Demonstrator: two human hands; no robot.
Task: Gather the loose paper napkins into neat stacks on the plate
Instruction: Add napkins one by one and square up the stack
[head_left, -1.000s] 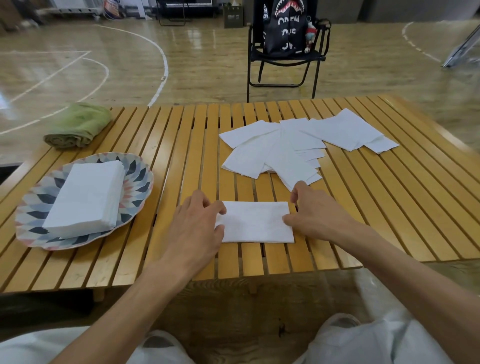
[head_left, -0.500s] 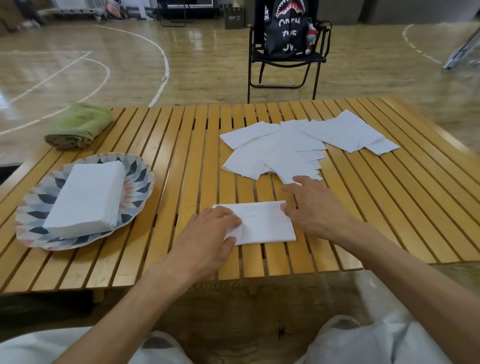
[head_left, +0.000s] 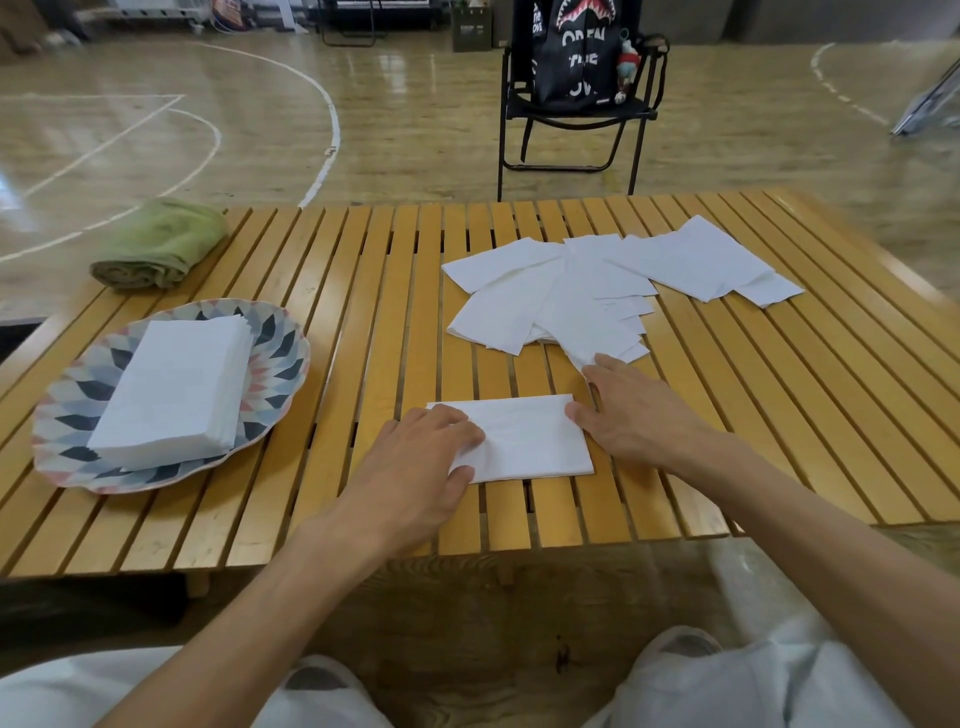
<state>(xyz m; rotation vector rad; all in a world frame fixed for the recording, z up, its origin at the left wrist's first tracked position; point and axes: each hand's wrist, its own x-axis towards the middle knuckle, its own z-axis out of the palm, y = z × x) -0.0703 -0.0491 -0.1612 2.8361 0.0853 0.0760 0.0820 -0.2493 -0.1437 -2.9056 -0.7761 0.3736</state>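
Observation:
A folded white napkin (head_left: 530, 436) lies flat near the table's front edge. My left hand (head_left: 415, 457) covers its left end, fingers curled on top and thumb at the near edge, pinching it. Just right of the napkin, my right hand (head_left: 639, 415) lies flat on the slats. Its thumb touches the napkin's right edge and its fingertips reach the nearest corner of the loose napkins (head_left: 561, 296), which are fanned out overlapping at the middle right. On the left, a patterned plate (head_left: 280, 332) holds a neat stack of napkins (head_left: 176, 384).
A rolled green towel (head_left: 156, 244) lies at the far left corner of the slatted wooden table (head_left: 363, 322). Behind the table stands a black folding chair (head_left: 576, 109) with a black bag on it. My knees show below the front edge.
My left hand slid right onto the folded napkin's left end and took hold of it. My right hand shifted off the napkin's right edge, its fingers moving up to the loose pile.

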